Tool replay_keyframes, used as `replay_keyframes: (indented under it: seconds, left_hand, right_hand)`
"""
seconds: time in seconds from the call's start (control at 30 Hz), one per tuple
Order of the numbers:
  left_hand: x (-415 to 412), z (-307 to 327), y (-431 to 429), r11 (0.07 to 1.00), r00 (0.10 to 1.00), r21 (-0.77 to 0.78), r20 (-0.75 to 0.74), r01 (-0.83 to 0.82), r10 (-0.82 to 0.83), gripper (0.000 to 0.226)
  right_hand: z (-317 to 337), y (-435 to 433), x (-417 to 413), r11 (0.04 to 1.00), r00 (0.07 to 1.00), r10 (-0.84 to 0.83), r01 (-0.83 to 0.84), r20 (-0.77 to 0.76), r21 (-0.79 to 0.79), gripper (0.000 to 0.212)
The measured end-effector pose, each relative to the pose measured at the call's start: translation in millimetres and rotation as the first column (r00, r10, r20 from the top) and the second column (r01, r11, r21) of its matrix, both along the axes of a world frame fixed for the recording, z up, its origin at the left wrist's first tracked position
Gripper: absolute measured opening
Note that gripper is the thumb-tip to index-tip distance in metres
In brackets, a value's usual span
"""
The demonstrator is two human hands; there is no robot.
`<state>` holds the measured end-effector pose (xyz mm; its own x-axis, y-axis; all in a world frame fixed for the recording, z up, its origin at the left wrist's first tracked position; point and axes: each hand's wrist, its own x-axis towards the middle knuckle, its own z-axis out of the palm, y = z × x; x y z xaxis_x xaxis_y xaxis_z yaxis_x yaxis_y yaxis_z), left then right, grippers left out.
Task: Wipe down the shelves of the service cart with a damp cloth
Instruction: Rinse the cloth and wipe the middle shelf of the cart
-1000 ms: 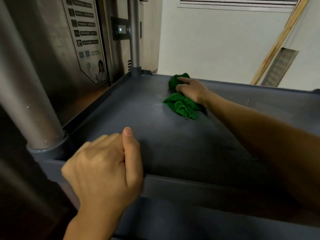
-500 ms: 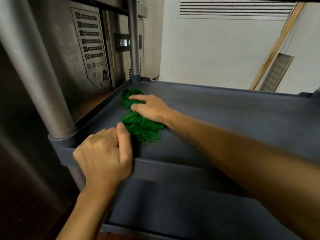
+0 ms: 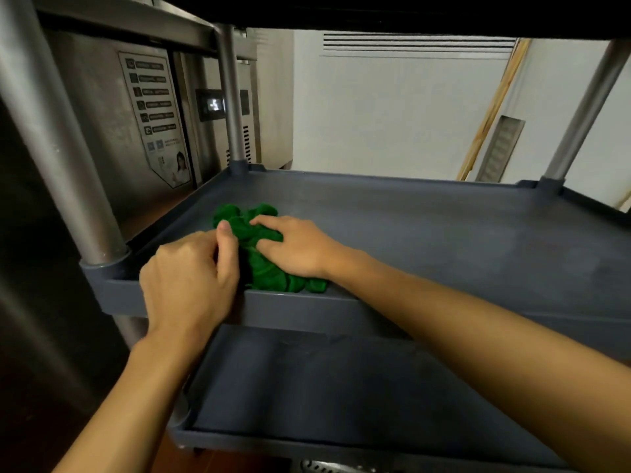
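A crumpled green cloth (image 3: 263, 271) lies on the grey middle shelf (image 3: 426, 233) of the service cart, near its front left corner. My right hand (image 3: 300, 245) presses flat on top of the cloth with the fingers spread over it. My left hand (image 3: 191, 278) is curled over the shelf's front rim (image 3: 307, 310) just left of the cloth, thumb up and touching the cloth's edge. The lower shelf (image 3: 324, 387) shows below, bare and dark grey.
Grey metal posts (image 3: 65, 158) stand at the cart's corners, and the underside of the top shelf runs overhead. A stainless steel appliance (image 3: 143, 131) with a label and a small display stands close to the left. A white wall and a leaning wooden stick (image 3: 491, 110) are behind.
My right hand has dragged the cloth from the shelf's far middle to the near left corner, next to my left hand. The view has dropped, so the lower shelf and the top shelf's underside show.
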<state>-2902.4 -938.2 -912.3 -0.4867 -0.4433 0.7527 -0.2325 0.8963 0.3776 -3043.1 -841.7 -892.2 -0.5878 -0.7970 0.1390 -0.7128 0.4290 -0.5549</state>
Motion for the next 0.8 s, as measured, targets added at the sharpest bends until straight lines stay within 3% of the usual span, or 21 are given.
replay_keyframes:
  seconds: [0.43, 0.8]
  left_hand:
    - [-64.2, 19.7, 146.2, 0.908, 0.901, -0.031, 0.146, 0.418, -0.409, 0.047]
    - [-76.7, 11.5, 161.4, 0.881, 0.866, -0.017, 0.190, 0.473, -0.462, 0.057]
  right_hand:
    - [6.8, 178.5, -36.1, 0.945, 0.948, -0.318, 0.319, -0.023, 0.078, 0.048]
    - [13.5, 334.6, -63.5, 0.803, 0.814, -0.573, 0.580, -0.092, 0.136, 0.043]
